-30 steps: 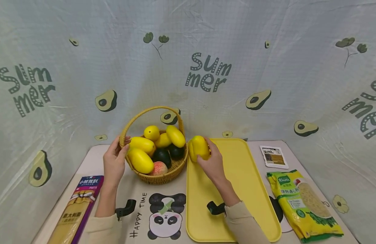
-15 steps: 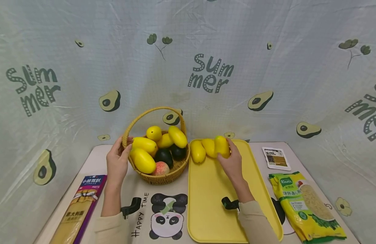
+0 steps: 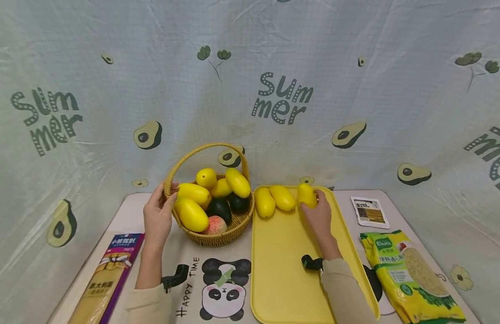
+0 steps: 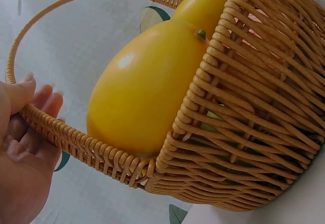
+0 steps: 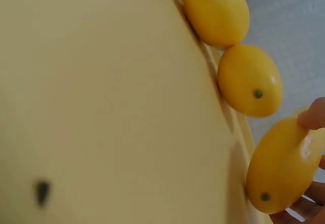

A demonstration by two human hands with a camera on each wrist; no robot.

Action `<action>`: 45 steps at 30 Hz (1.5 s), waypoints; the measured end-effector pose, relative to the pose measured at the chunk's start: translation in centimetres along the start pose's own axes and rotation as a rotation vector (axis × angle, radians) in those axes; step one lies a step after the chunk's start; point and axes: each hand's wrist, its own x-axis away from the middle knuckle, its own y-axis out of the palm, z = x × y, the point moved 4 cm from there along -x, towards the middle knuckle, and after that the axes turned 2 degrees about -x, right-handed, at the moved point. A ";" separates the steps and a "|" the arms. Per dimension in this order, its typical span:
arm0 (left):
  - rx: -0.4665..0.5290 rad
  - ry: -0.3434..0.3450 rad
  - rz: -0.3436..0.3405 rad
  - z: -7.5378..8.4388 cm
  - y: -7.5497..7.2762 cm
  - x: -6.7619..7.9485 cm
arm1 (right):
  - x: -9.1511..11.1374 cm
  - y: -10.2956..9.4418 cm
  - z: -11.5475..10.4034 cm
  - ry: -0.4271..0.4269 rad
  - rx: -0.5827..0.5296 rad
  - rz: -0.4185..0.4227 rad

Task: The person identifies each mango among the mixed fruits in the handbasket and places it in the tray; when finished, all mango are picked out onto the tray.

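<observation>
My left hand grips the side of the handle of a wicker basket. Yellow mangoes, two dark green avocados and a pink peach fill the basket. At the far right of the yellow tray, my right hand holds a mango between thumb and fingers. In the right wrist view this mango leans close over the tray's far rim. Two more mangoes lie to its left on the tray, one at the corner and one beside it.
A long pasta pack lies at the left. On the right are a yellow Knorr bag and a small white packet. A panda print shows on the table in front of the basket. A patterned curtain hangs behind.
My right hand has carried its mango rightward from the basket side across the tray's far end and lowered it, uncovering two mangoes there. The left hand stays at the handle.
</observation>
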 end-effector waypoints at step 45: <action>0.056 -0.006 -0.004 0.0 -0.3 -0.1 | 4.0 1.9 -6.9 -0.338 -0.143 -0.081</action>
